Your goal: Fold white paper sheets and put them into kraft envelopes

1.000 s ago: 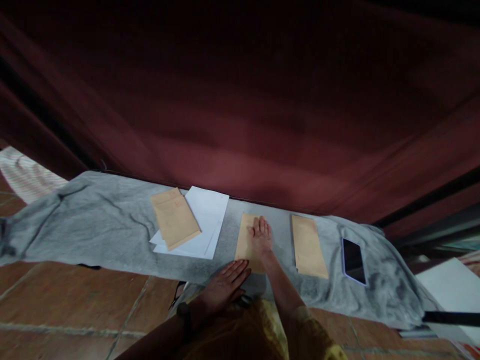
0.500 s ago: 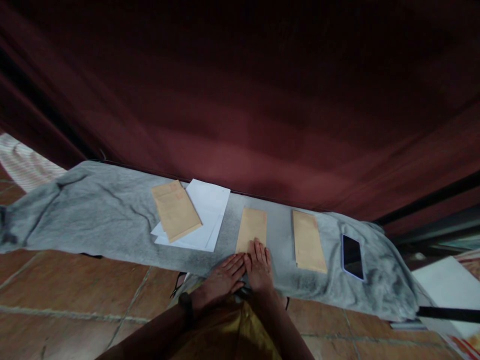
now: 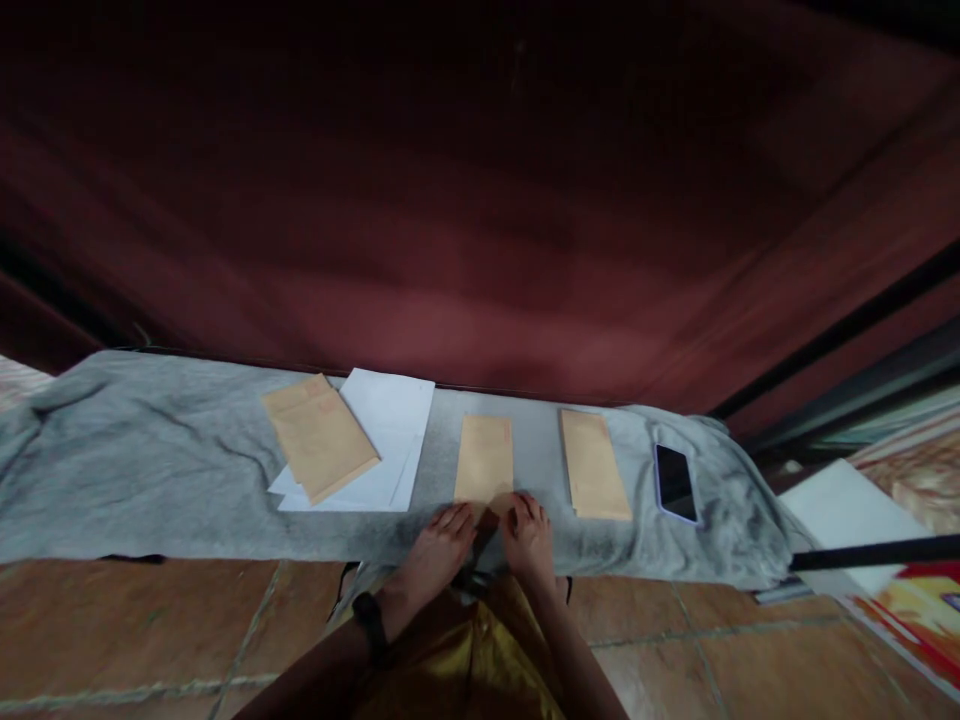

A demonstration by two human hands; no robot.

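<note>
A brown paper envelope (image 3: pixel 485 458) lies upright in front of me on a grey cloth (image 3: pixel 202 480). At its near left corner are the curled fingers of my left hand (image 3: pixel 444 543), which wears a dark wristband. My right hand (image 3: pixel 529 537) grips the near right corner, fingers bent and closed. The envelope's near edge is shaded between the hands, and both thumbs are mostly hidden. To the right lies a small stack of brown envelopes (image 3: pixel 596 465). On the left, more brown envelopes (image 3: pixel 321 437) rest slanted over white paper sheets (image 3: pixel 390 425).
A phone (image 3: pixel 676 484) with a light purple edge lies at the right on the cloth. Dark red fabric (image 3: pixel 465 250) rises behind the cloth's far edge. A black bar (image 3: pixel 877 552) and a white board (image 3: pixel 847 515) are at far right. Tiled floor (image 3: pixel 180 630) shows below.
Both hands have gone from lying flat, the right one on the envelope, to curled fingers at its near corners. The view has shifted slightly, moving everything left in the picture.
</note>
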